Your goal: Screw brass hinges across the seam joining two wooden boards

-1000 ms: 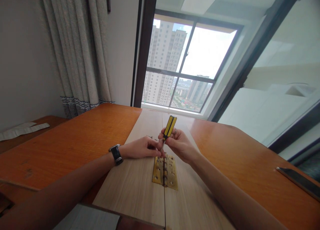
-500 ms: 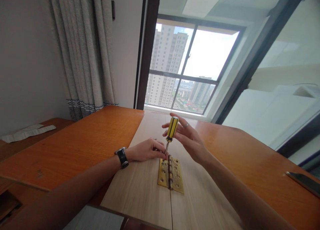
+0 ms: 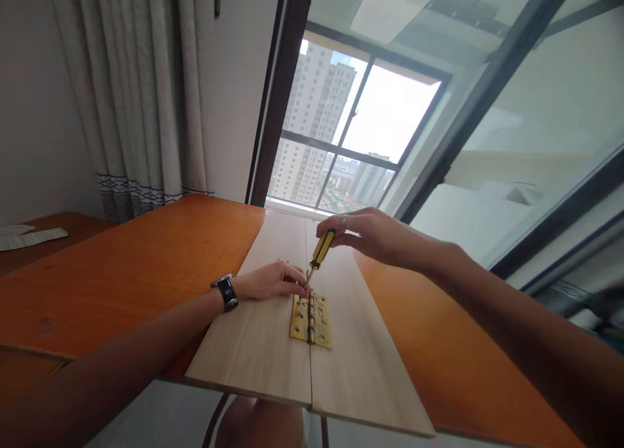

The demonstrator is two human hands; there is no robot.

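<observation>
My right hand (image 3: 363, 230) grips the end of a yellow and black screwdriver (image 3: 322, 249) from above. Its handle leans to the right, and the metal shaft points down to a brass hinge (image 3: 319, 321). At the hinge's upper left edge, my left hand (image 3: 273, 280) pinches its thumb and fingers together by the lower end of the shaft. What lies between those fingertips is hidden. The hinge lies flat across the seam of two pale wood boards (image 3: 253, 347), with several holes visible in its leaves.
The boards rest on an orange-brown wooden table (image 3: 160, 266) and stick out past its front edge. Behind it are a window (image 3: 341, 123) and a grey curtain (image 3: 131, 97). White strips (image 3: 32, 238) lie at the far left. A knee (image 3: 263, 425) shows below the boards.
My right hand has gone from loosely spread fingers to a closed grip on the handle, its wrist raised. The screwdriver tilts further right. The whole view has shifted.
</observation>
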